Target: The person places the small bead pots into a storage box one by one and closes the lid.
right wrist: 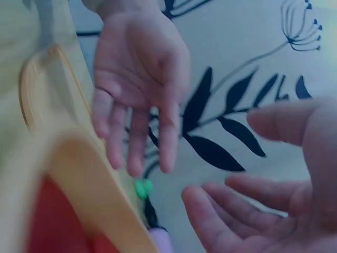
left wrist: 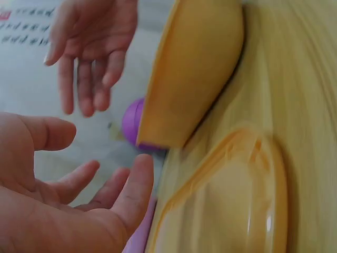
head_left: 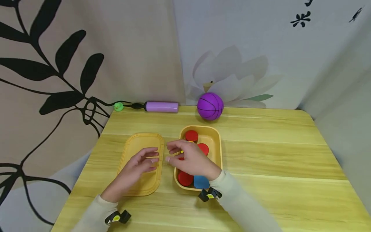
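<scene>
Over the yellow lid (head_left: 140, 188), which lies flat on the table, hovers my left hand (head_left: 136, 169) with fingers loosely bent and nothing in it. My right hand (head_left: 191, 158) hangs above the left side of a yellow box (head_left: 215, 145), its palm turned toward the left hand and also bare. Red discs (head_left: 191, 135) and a blue piece (head_left: 201, 182) lie inside the box; my right hand covers part of the contents, with a bit of yellow showing by its fingers. Both wrist views show the hands facing each other, apart, above the box and lid.
At the table's back edge sit a purple ball (head_left: 210, 106) with black lines and a light purple cylinder (head_left: 161, 107) with a black end. A small green object (head_left: 118, 106) is left of it. Patterned curtains (head_left: 246, 48) stand behind the wooden table (head_left: 275, 154).
</scene>
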Available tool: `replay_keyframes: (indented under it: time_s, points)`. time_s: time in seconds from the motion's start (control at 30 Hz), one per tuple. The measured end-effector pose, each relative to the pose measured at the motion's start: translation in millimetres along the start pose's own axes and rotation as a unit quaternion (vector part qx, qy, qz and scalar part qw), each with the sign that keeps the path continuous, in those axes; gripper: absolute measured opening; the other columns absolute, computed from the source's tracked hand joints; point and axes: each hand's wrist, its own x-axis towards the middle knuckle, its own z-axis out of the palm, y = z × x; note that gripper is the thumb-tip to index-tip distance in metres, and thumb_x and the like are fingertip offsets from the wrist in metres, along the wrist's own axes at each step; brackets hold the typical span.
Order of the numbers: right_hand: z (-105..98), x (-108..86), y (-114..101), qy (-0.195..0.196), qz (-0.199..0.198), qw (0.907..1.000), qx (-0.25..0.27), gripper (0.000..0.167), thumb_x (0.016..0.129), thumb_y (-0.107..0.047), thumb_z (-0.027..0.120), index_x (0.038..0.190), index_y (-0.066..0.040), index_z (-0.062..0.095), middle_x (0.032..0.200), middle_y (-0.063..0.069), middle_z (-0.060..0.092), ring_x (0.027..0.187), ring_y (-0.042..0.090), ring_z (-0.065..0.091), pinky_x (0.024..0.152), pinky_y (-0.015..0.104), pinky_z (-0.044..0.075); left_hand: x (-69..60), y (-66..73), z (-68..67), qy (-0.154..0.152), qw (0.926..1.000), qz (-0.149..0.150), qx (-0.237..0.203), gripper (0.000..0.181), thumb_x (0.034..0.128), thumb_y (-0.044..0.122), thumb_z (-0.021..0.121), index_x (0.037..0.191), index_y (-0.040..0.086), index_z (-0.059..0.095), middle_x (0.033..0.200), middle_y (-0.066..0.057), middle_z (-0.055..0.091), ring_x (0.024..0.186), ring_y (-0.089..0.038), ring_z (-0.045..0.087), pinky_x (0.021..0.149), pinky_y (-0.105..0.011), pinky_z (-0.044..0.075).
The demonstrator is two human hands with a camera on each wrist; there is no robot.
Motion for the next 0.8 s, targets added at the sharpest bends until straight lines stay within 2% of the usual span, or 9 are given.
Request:
replay_keyframes:
  time_s: [0.2,0.33,0.47,0.67,0.8]
  points:
    - [40.8,3.4,-4.3,0.014,0.042,0.9970,0.064,0.059,0.101,-0.031,0.071,0.152,-0.009,0.053,0.142,0.005,0.062,0.128,0.025,0.064,0.101,0.028,0.057,-15.2,-7.3,-24.0,0.022,0.9995,-0.013,0.017,0.052,0.1119,0.023,0.054,0.156,-0.001,0.040,0.151,-0.028,0.046,0.133,-0.028,0.060,0.103,-0.031,0.057]
    - [66.9,4.7,-3.0,0.019,0.048,0.9931,0.106,0.066,0.100,-0.029,0.073,0.157,-0.008,0.047,0.143,0.006,0.057,0.133,0.028,0.061,0.103,0.027,0.056,-25.5,-14.6,-34.7,0.032,0.9992,-0.011,0.021,0.055,0.1121,0.026,0.054,0.156,-0.004,0.039,0.150,-0.029,0.047,0.128,-0.017,0.062,0.102,-0.026,0.056]
    - [87.5,4.8,-1.7,0.018,0.055,0.9878,0.144,0.069,0.100,-0.028,0.072,0.159,-0.007,0.044,0.144,0.007,0.054,0.136,0.030,0.058,0.106,0.028,0.054,-35.2,-21.0,-44.1,0.046,0.9986,-0.010,0.026,0.055,0.1135,0.026,0.051,0.156,-0.006,0.037,0.149,-0.028,0.048,0.126,-0.013,0.063,0.101,-0.023,0.055]
    - [109.1,4.4,3.5,0.042,0.077,0.9790,0.184,0.071,0.101,-0.026,0.070,0.161,-0.005,0.039,0.155,0.012,0.047,0.141,0.031,0.050,0.113,0.033,0.051,-44.6,-29.8,-63.3,0.094,0.9935,-0.044,0.047,0.058,0.1130,0.033,0.051,0.158,-0.002,0.038,0.143,-0.012,0.057,0.120,-0.005,0.064,0.096,-0.023,0.056]
    - [120.1,5.0,7.3,0.067,0.092,0.9776,0.177,0.074,0.100,-0.025,0.070,0.162,-0.004,0.036,0.155,0.015,0.044,0.142,0.032,0.048,0.116,0.040,0.047,-47.0,-37.5,-75.9,0.126,0.9878,-0.068,0.061,0.058,0.1126,0.033,0.052,0.158,0.000,0.040,0.137,0.000,0.061,0.115,-0.002,0.063,0.092,-0.024,0.057]
